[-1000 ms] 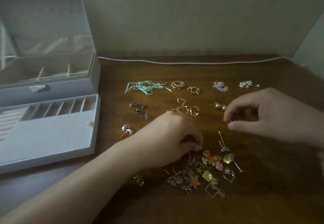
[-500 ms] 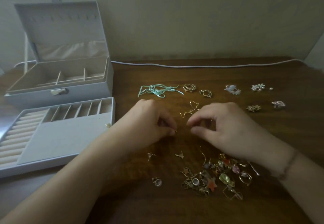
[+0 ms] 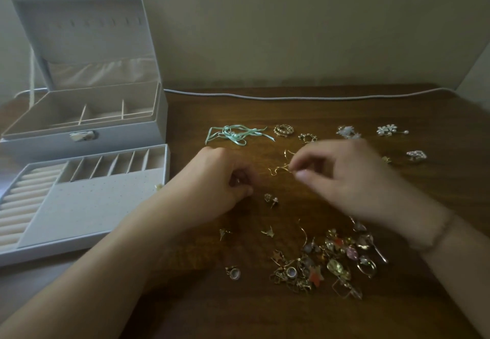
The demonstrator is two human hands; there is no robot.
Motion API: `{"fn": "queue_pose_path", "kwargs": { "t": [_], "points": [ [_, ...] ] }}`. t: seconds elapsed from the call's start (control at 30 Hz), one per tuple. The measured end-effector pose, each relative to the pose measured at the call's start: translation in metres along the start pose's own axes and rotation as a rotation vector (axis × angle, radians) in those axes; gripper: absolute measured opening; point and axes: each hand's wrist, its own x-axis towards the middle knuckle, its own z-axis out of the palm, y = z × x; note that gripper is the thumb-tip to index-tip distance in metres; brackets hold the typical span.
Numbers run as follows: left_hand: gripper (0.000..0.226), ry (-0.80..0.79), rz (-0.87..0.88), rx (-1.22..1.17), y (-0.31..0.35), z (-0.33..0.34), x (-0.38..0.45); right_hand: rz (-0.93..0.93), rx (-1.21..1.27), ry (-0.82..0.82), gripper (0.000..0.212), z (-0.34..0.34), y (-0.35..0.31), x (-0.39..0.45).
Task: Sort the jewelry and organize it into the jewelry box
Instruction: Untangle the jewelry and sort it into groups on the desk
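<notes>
bare forearms, perhaps thin bracelet (image 3: 440,235) on right wrist

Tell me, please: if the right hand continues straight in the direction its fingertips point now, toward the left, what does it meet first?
Probably the left hand. The right hand pinches a gold wire earring and its fingertips point left across a short bare gap. Depth is unclear from this one view.

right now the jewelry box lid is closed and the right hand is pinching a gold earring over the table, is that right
Not quite: the jewelry box has its lid up, open, as the head view shows. The rest stands: the right hand pinches a gold earring over the table.
</notes>
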Motion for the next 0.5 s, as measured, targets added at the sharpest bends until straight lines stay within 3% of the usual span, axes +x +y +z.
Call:
{"fn": "queue_pose_path", "kwargs": {
  "t": [0.07,0.13,0.2,0.37,0.5],
  "points": [
    [0.031,0.023,0.001,0.016,-0.002,0.0,0.0,0.022,0.036,0.12,0.019,-0.026,0.011,-0.007],
    [0.026,0.035,0.01,0.025,-0.002,0.002,-0.001,0.059,0.014,0.133,0.019,-0.048,0.026,-0.018],
    [0.022,0.032,0.035,0.036,-0.002,0.004,-0.001,0.121,-0.043,0.003,0.022,-0.063,0.043,-0.028],
    [0.021,0.053,0.111,0.068,-0.001,0.01,-0.004,0.168,-0.066,-0.508,0.035,-0.074,0.05,-0.032],
    [0.024,0.05,0.14,0.046,0.003,0.016,-0.005,0.137,0.02,-0.675,0.041,-0.065,0.043,-0.034]
  ]
}}
